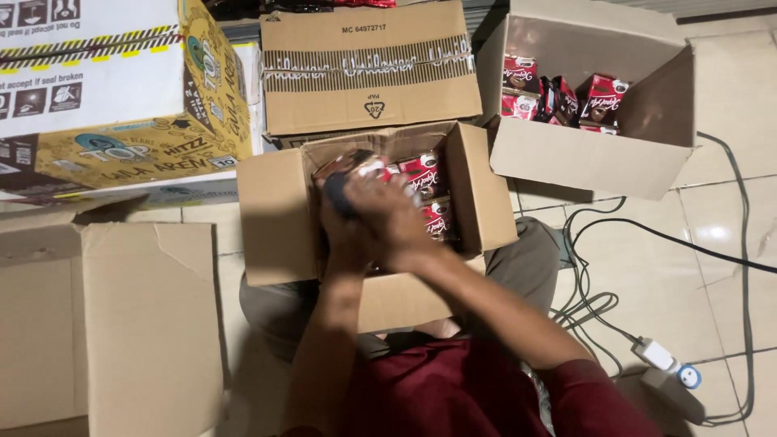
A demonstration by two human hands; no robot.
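An open cardboard box (275, 210) rests on my lap, holding several red and brown packets (425, 174). Both hands are inside it. My left hand (344, 235) and my right hand (396, 222) are closed together around a clear-wrapped bundle of packets (368, 171) with a dark rounded part (338, 190) near the left hand's fingers. The bundle sits at the box's left half, partly hidden by my hands and blurred.
A second open box (591, 158) with several red packets (558, 97) stands at the upper right. A sealed carton (368, 73) lies behind, a printed white and yellow carton (105, 89) at upper left, flat cardboard (105, 316) at left. Black cables (647, 235) and a power adapter (660, 356) lie on the tiled floor.
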